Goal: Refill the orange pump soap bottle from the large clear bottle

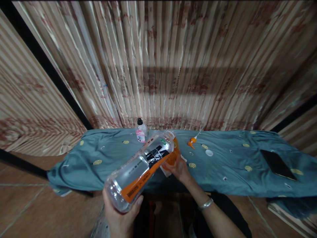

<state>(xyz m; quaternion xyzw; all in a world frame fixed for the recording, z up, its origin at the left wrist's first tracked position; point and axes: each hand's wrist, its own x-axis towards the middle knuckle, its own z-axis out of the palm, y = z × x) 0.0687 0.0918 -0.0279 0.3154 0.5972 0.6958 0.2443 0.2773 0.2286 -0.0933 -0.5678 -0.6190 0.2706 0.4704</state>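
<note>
While left hand (121,215) grips tilted bottle (141,168) | right hand (177,167) clasps orange container (173,155) at its mouth | step: pouring, likely | next: steady alignment over bench (223,165).

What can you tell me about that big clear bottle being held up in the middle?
The bottle is large, of clear plastic by its look, with a label in black, white and orange along its side. It is tipped over, base toward the camera, neck pointing away and down toward an orange funnel-like piece. The left hand grips its base from below; the right hand is at the neck end, holding that orange piece. It hangs above the near edge of the blue-green cloth.
</note>
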